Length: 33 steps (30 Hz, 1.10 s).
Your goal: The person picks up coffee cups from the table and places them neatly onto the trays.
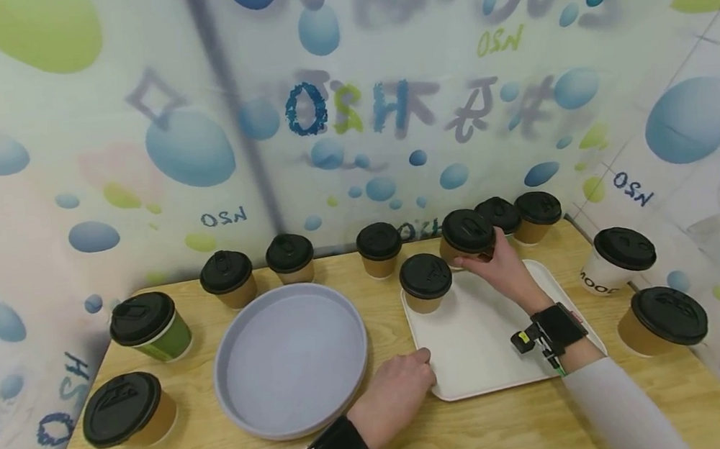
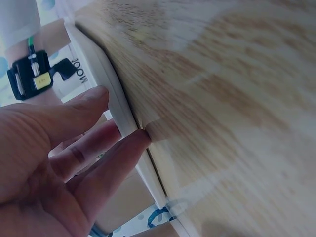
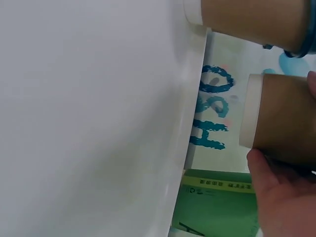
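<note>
My right hand [image 1: 506, 268] grips a brown paper coffee cup [image 1: 465, 233] with a black lid, at the back edge of the white tray [image 1: 476, 347]. In the right wrist view that cup [image 3: 286, 116] shows its pale base, and fingers [image 3: 269, 190] lie along its side. Another brown cup [image 1: 426, 279] with a black lid stands in the tray's back left corner. My left hand [image 1: 394, 393] is at the tray's left edge. Seen from the left wrist, its thumb and fingers [image 2: 106, 180] are extended, with the fingertips right at the tray rim.
A round grey tray [image 1: 291, 361] lies to the left. Several lidded cups line the table's back, including one brown cup [image 1: 378, 249]. At left are a green cup [image 1: 155, 327] and a brown one [image 1: 134, 412]; at right, a white cup [image 1: 613, 258] and a brown cup [image 1: 659, 322].
</note>
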Each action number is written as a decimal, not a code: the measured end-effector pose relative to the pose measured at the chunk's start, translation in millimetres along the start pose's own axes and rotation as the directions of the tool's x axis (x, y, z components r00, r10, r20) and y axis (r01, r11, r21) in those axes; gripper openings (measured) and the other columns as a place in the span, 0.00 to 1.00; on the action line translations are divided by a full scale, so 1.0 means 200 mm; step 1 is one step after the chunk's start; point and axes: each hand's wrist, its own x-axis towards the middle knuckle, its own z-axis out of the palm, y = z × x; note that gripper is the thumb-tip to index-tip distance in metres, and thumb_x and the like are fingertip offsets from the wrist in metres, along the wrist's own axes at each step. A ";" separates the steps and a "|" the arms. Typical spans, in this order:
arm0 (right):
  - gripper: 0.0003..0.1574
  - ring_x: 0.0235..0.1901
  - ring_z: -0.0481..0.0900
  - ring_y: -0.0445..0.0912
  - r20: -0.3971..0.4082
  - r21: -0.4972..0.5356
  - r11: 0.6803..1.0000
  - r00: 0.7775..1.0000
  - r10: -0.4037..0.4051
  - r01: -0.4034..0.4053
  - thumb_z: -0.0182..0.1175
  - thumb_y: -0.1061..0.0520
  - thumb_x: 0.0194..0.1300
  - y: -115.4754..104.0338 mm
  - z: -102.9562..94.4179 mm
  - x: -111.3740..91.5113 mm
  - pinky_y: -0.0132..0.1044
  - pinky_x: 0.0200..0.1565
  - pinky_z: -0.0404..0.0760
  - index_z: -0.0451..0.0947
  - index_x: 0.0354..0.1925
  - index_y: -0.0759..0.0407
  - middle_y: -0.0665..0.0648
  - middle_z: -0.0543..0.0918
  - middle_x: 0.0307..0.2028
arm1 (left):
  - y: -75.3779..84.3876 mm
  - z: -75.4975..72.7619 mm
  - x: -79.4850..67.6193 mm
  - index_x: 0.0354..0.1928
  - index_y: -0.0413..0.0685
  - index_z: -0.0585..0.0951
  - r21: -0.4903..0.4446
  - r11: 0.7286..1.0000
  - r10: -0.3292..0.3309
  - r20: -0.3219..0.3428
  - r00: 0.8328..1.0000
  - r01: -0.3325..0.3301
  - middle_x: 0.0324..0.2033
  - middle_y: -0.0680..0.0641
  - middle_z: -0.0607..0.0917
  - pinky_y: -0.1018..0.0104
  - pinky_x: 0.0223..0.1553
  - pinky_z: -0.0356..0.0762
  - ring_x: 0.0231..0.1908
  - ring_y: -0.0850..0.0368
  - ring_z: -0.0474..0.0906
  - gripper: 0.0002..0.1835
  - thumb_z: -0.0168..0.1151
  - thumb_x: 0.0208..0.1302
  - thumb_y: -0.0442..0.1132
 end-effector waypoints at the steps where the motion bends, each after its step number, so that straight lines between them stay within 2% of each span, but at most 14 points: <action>1: 0.58 0.64 0.75 0.60 -0.009 -0.009 1.000 1.000 -0.007 0.007 0.71 0.47 0.68 0.00 0.00 -0.02 0.40 0.57 0.79 0.46 0.77 0.65 0.70 0.70 0.66 | 0.00 0.00 0.00 0.28 0.57 0.90 -0.001 1.000 0.000 -0.002 1.000 0.000 0.26 0.56 0.74 0.73 0.21 0.72 0.22 0.67 0.73 0.10 0.71 0.62 0.31; 4: 0.54 0.62 0.76 0.61 -0.027 -0.028 0.999 0.999 -0.032 0.032 0.71 0.51 0.68 0.00 -0.02 -0.08 0.28 0.53 0.77 0.50 0.77 0.65 0.69 0.71 0.65 | 0.00 0.00 -0.01 0.28 0.57 0.91 -0.002 1.000 0.005 -0.012 1.000 -0.005 0.27 0.56 0.74 0.73 0.21 0.73 0.23 0.67 0.74 0.10 0.71 0.61 0.31; 6: 0.53 0.62 0.76 0.62 -0.029 -0.033 0.999 0.999 -0.040 0.039 0.72 0.53 0.67 0.00 -0.03 -0.11 0.27 0.52 0.77 0.52 0.76 0.65 0.70 0.71 0.64 | -0.01 0.00 -0.01 0.28 0.58 0.91 0.003 1.000 0.007 -0.023 1.000 -0.007 0.27 0.56 0.74 0.73 0.21 0.73 0.23 0.67 0.75 0.11 0.71 0.61 0.31; 14: 0.55 0.65 0.73 0.64 0.047 -0.042 0.997 0.997 0.063 -0.061 0.72 0.51 0.67 0.05 -0.01 -0.19 0.48 0.58 0.80 0.51 0.76 0.69 0.72 0.69 0.65 | -0.01 -0.01 -0.02 0.28 0.58 0.90 -0.035 0.999 0.013 -0.025 1.000 -0.014 0.27 0.57 0.74 0.73 0.22 0.72 0.23 0.68 0.72 0.11 0.71 0.61 0.31; 17: 0.57 0.65 0.71 0.65 0.069 -0.048 0.995 0.994 0.088 -0.085 0.73 0.51 0.67 0.06 0.00 -0.20 0.50 0.58 0.80 0.50 0.76 0.71 0.74 0.66 0.67 | -0.01 0.00 -0.01 0.28 0.58 0.90 -0.043 0.999 0.019 -0.032 0.999 -0.020 0.27 0.57 0.74 0.73 0.22 0.72 0.23 0.68 0.73 0.10 0.71 0.61 0.32; 23: 0.57 0.68 0.68 0.64 0.130 -0.029 0.996 0.987 0.090 -0.087 0.72 0.51 0.66 0.06 0.00 -0.19 0.54 0.62 0.76 0.50 0.77 0.70 0.73 0.63 0.71 | -0.01 0.01 0.00 0.27 0.58 0.90 -0.041 0.999 0.021 -0.049 0.999 -0.023 0.27 0.56 0.74 0.73 0.21 0.71 0.23 0.67 0.73 0.10 0.70 0.61 0.32; 28: 0.59 0.69 0.67 0.64 0.130 -0.038 0.990 0.982 0.138 -0.134 0.73 0.50 0.65 0.07 0.00 -0.19 0.58 0.64 0.73 0.49 0.77 0.69 0.73 0.61 0.73 | -0.01 0.01 0.00 0.27 0.57 0.90 -0.032 0.999 0.025 -0.052 0.998 -0.027 0.26 0.56 0.73 0.73 0.20 0.70 0.22 0.67 0.72 0.10 0.70 0.62 0.32; 33: 0.61 0.70 0.65 0.67 0.137 -0.028 0.990 0.980 0.143 -0.141 0.73 0.51 0.66 0.07 0.00 -0.19 0.61 0.65 0.71 0.46 0.78 0.71 0.75 0.58 0.73 | -0.01 0.01 0.00 0.27 0.58 0.90 -0.027 0.999 0.017 -0.043 0.999 -0.018 0.26 0.56 0.73 0.74 0.21 0.70 0.22 0.67 0.72 0.10 0.70 0.63 0.33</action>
